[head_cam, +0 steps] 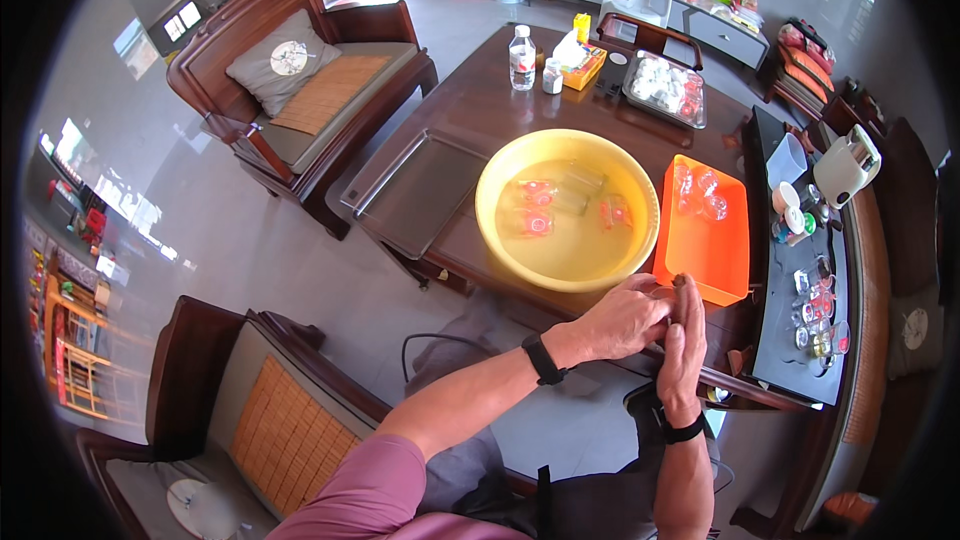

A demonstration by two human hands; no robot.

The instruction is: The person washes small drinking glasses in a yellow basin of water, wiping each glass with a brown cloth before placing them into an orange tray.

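My left hand (626, 321) and my right hand (684, 349) meet at the near side of the orange tray. Between them is a small clear cup (663, 292), mostly hidden by the fingers. The fingers of my right hand lie straight along its side. Just beyond the hands, the orange plastic tray (701, 251) holds several clear cups (705, 195) at its far end. To its left, a large yellow plastic basin (487, 236) contains water, with clear cups bearing red marks (537, 223) under the surface.
A dark wooden table (480, 116) bears a glass-like tray (420, 187), a water bottle (523, 60), a tissue box (585, 67) and a covered clear tray (666, 90). Several small glasses (817, 307) and an electric kettle (847, 165) stand on a black tea tray (780, 360) at right.
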